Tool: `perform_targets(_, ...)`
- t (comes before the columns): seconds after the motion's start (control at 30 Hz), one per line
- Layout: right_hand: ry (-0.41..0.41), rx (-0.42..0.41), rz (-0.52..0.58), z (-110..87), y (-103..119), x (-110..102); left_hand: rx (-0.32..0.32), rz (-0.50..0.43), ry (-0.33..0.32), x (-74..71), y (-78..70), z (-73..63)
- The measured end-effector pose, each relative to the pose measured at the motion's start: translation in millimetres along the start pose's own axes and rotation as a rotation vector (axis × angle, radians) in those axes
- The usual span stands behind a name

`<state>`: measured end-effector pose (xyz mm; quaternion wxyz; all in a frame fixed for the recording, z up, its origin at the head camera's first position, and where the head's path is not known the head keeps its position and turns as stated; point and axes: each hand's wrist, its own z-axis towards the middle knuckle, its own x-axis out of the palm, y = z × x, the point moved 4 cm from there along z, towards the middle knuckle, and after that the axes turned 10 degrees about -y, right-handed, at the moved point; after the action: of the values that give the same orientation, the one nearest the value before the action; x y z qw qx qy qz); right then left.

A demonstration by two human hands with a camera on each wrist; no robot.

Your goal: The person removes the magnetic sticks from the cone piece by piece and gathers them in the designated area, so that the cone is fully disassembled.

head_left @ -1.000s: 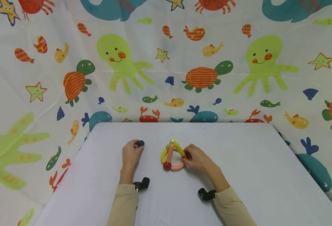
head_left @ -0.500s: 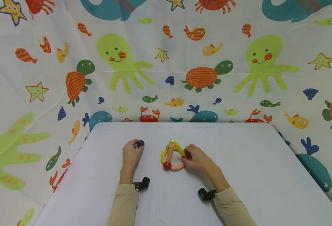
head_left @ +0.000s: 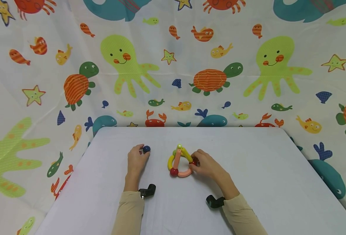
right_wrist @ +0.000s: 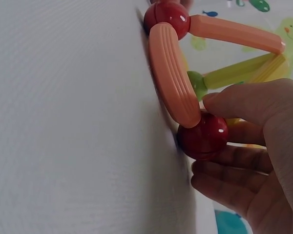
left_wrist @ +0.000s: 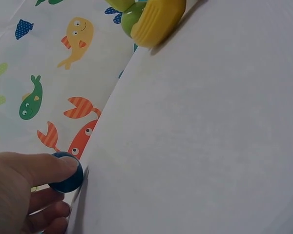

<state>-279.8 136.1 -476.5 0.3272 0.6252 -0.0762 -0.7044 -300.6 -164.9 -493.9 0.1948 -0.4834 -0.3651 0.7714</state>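
Observation:
My left hand (head_left: 136, 160) pinches a dark blue ball (head_left: 146, 149) between thumb and fingers, low over the table; the left wrist view shows the thumb across the ball (left_wrist: 67, 179). To its right stands a small frame of sticks and balls: a curved yellow stick (head_left: 171, 162), a straight salmon stick (head_left: 177, 159), a curved salmon stick (head_left: 185, 173), a straight yellow stick (head_left: 187, 155), a green ball (right_wrist: 197, 84) and a red ball (head_left: 174, 172) at the near corner. With my right hand (head_left: 207, 164) I grip the red ball (right_wrist: 205, 137) at the frame's right corner.
A white-covered table (head_left: 258, 173) lies under both hands. Behind it hangs a cloth (head_left: 167, 36) printed with sea animals. Each wrist carries a black camera, the left one (head_left: 148, 191) and the right one (head_left: 215, 201), near the table top.

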Motion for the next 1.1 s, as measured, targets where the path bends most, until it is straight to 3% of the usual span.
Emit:
perform_targets(0.2, -0.021, 0.006, 0.003, 0.2, 2.8, -3.0, 0.035, 0.007, -0.025, -3.5, -9.1, -0.5)
perform_targets(0.47, -0.081, -0.019, 0.011, 0.5, 10.0, -10.1, 0.129, -0.042, -0.070, -7.1, -39.7, -2.3)
perform_targets(0.83, -0.161, -0.069, 0.011, 0.7, 16.9, -11.5, 0.297, -0.030, 0.057, 0.2, -94.5, -21.4)
perform_targets(1.1, -0.182, -0.059, 0.022, 1.7, 25.3, -10.9, 0.370, -0.028, 0.124, 2.8, -117.4, -34.9)
